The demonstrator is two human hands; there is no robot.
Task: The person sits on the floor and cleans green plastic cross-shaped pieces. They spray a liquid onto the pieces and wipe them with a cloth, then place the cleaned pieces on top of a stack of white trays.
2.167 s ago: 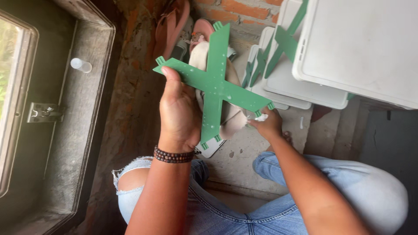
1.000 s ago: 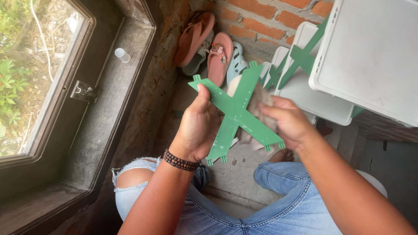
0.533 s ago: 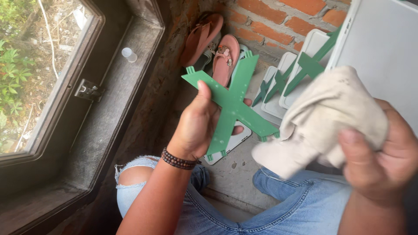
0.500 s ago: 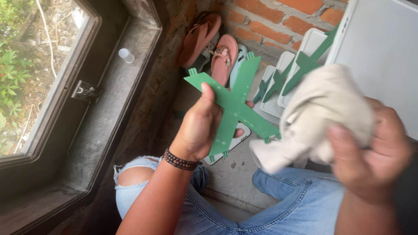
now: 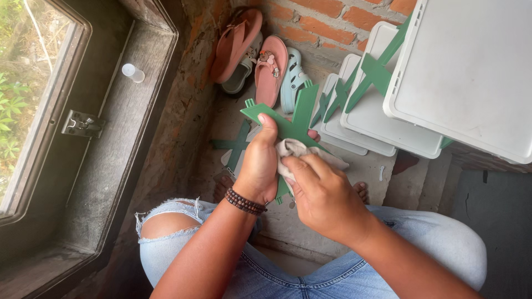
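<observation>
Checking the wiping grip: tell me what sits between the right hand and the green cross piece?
A crumpled beige cloth, pressed by the right hand onto the green cross piece; head view.

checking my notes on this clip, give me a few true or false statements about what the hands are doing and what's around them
1. The left hand holds a green cross-shaped plastic piece. True.
2. The right hand is empty. False: it presses a pale cloth against the green piece.
3. A beaded bracelet sits on the left wrist. True.
4. The sandals lie on the window sill. False: they lie on the floor by the brick wall; the window sill holds a small clear cup.
5. White panels with more green cross pieces are stacked to the right. True.
</observation>
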